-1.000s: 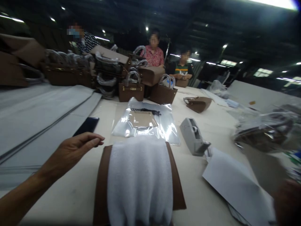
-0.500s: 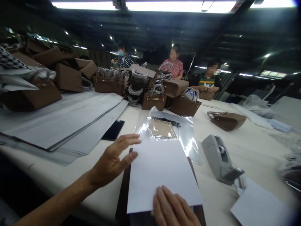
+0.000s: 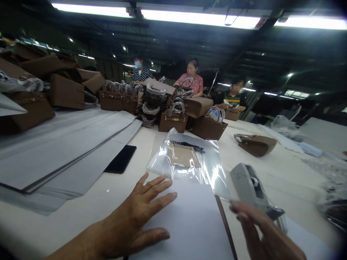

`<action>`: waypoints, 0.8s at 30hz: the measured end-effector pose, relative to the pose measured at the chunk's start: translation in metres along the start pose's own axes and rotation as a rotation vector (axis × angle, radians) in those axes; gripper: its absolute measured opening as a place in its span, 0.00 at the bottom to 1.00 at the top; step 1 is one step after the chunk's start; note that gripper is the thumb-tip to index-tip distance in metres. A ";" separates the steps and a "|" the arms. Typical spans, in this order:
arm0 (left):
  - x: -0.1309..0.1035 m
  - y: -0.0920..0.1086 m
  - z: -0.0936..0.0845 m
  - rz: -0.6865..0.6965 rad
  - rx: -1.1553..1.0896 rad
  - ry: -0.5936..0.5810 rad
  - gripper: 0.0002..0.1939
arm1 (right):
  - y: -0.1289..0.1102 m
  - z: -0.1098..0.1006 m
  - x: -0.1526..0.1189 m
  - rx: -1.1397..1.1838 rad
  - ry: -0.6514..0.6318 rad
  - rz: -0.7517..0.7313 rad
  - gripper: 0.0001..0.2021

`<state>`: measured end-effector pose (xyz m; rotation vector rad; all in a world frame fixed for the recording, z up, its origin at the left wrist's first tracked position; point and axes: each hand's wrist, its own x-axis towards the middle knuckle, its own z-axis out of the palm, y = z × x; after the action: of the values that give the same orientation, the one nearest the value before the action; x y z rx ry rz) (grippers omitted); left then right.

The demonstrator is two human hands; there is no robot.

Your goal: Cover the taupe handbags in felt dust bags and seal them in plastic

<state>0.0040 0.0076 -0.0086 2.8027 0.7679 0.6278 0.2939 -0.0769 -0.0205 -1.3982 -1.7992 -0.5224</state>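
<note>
My left hand (image 3: 143,213) is open, fingers spread, resting on the left part of a white sheet (image 3: 192,220). The sheet lies over a brown piece (image 3: 225,225), whose edge shows along the right side; the rest is covered. To the right of the sheet is my right hand (image 3: 267,233), slightly blurred, fingers stretched forward and nothing visible in them. It is nearest to a grey tape dispenser (image 3: 248,187). Just beyond the sheet lies a clear plastic bag (image 3: 214,162) with a beige card (image 3: 181,155) and a dark chain-like item in or under it.
Brown handbags (image 3: 173,122) with wrapped handles are piled across the far side of the table. Large grey-white sheets (image 3: 65,144) lie at left, beside a black phone (image 3: 120,159). One handbag (image 3: 256,144) lies on its side at right. Several people sit beyond the pile.
My right hand has lifted from the sheet's near edge and moved right, toward the tape dispenser. My left hand has come down onto the sheet with fingers spread. The view has shifted slightly.
</note>
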 end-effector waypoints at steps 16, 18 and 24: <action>0.124 -0.111 0.075 0.000 -0.212 -0.146 0.30 | 0.102 0.194 0.032 0.228 -0.493 -0.165 0.12; 0.132 -0.108 0.084 0.002 -0.058 -0.160 0.30 | 0.100 0.195 0.039 0.245 -0.442 -0.085 0.11; 0.137 -0.109 0.083 -0.035 0.090 -0.129 0.14 | 0.086 0.188 0.055 0.325 -0.497 0.044 0.13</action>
<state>0.0980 0.1678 -0.0644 2.8699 0.8367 0.4115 0.3085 0.1189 -0.1042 -1.4099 -2.1142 0.1596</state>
